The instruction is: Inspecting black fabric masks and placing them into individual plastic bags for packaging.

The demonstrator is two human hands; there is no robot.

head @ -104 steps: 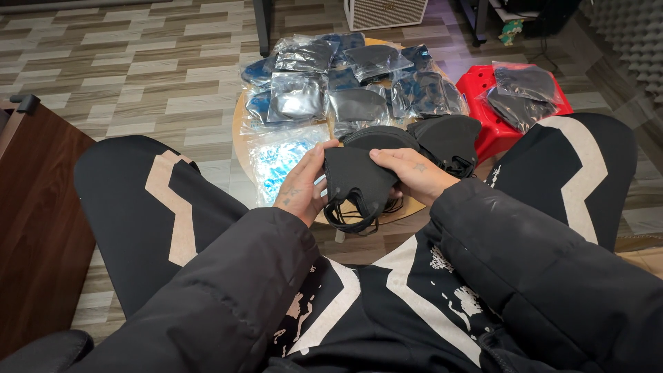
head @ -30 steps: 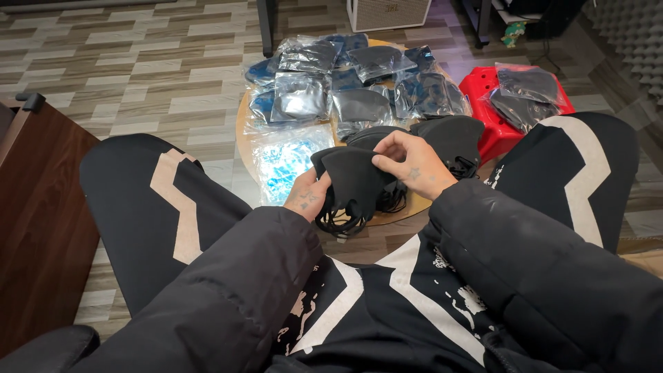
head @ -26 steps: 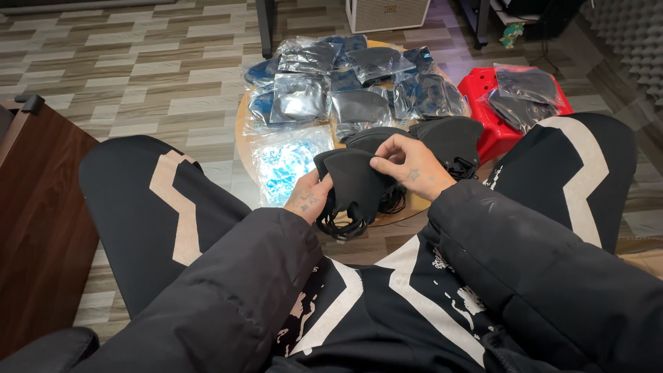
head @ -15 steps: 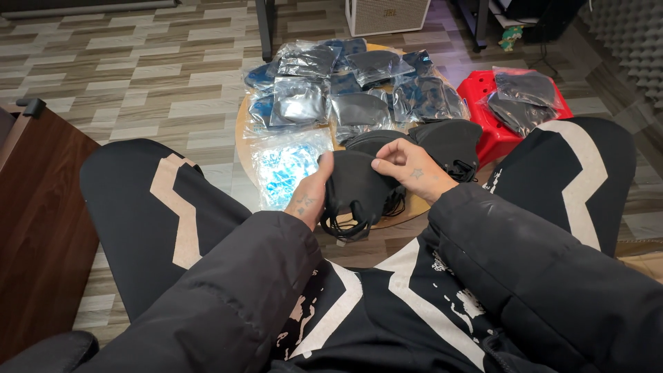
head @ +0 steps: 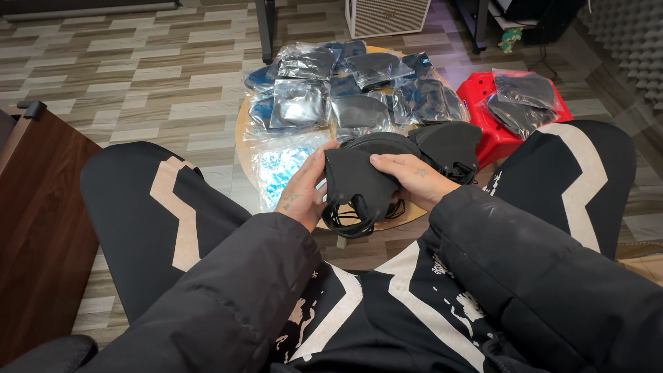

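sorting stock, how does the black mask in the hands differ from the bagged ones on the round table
The black fabric mask is unwrapped, held by the left hand and right hand, its loops dangling. The clear plastic bagged masks lie sealed, flat and untouched on the round wooden table. Both look dark.

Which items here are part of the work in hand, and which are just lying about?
In hand:
- folded black fabric face mask, held by left hand and right hand
- stack of loose black masks
- clear plastic packets of masks on the round wooden table

Lying about:
- red plastic stool
- white speaker box
- dark wooden cabinet
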